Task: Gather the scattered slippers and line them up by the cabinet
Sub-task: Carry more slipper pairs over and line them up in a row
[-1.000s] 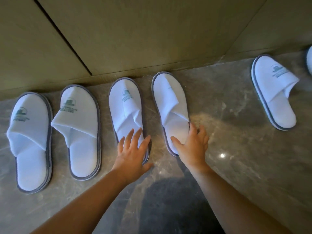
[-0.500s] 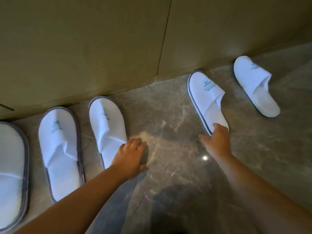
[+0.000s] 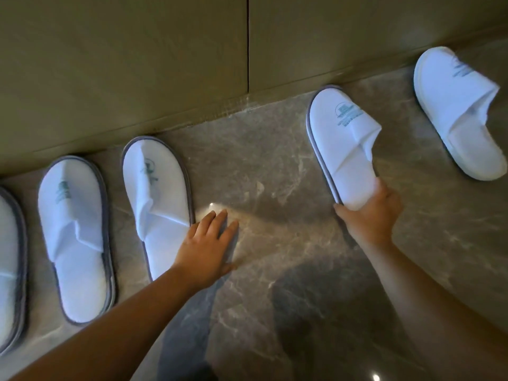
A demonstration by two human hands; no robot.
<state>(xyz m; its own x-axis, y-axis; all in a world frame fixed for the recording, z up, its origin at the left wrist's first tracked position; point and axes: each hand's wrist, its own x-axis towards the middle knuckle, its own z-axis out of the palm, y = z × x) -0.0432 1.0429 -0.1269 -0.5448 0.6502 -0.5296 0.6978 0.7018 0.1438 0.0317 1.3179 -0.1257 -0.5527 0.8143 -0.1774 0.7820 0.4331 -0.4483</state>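
The right hand (image 3: 369, 213) grips the heel of a white terry slipper with grey piping and a green printed logo (image 3: 343, 141), thumb on one edge and fingers curled round the other. That slipper lies on the grey marbled stone floor (image 3: 275, 174), toe near the base of the olive-brown cabinet (image 3: 123, 64) but angled, and well apart from the row. The left hand (image 3: 206, 243) lies spread and flat on the floor, its fingers just beside the heel end of the nearest lined-up white slipper with grey edging (image 3: 156, 202). A second matching slipper (image 3: 74, 235) sits beside that one, and the edge of a third (image 3: 11, 257) shows at the frame's left. An all-white slipper without visible grey trim (image 3: 456, 111) lies farther right, also askew.

Judging from this, the held slipper needs sliding left into the gap. The soft sole could fold or drag on the stone if pulled only by the heel, so it may arrive crooked. The left hand, so near the placed slipper, could nudge it out of line. The far slipper is not yet gathered.
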